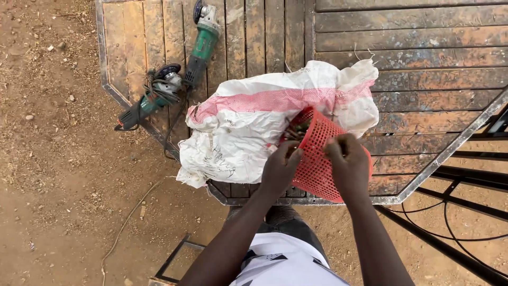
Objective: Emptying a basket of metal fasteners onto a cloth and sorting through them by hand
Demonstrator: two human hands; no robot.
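A red plastic mesh basket (317, 159) is tipped on its side toward a white woven sack with a red stripe (264, 116). Dark small metal pieces show at the basket's mouth (297, 130), right against the sack. My left hand (280, 169) grips the basket's left side. Its upper right edge is held by my right hand (346, 161), fingers curled over the mesh. Sack and basket rest on a worn wooden deck with a metal frame (423, 53).
Two green angle grinders (203, 39) (153, 95) lie on the deck's left part, cords tangled. Bare dirt ground (63, 159) spreads to the left. Black metal bars and cables (465, 212) run at the lower right. A metal frame piece (177, 254) lies by my legs.
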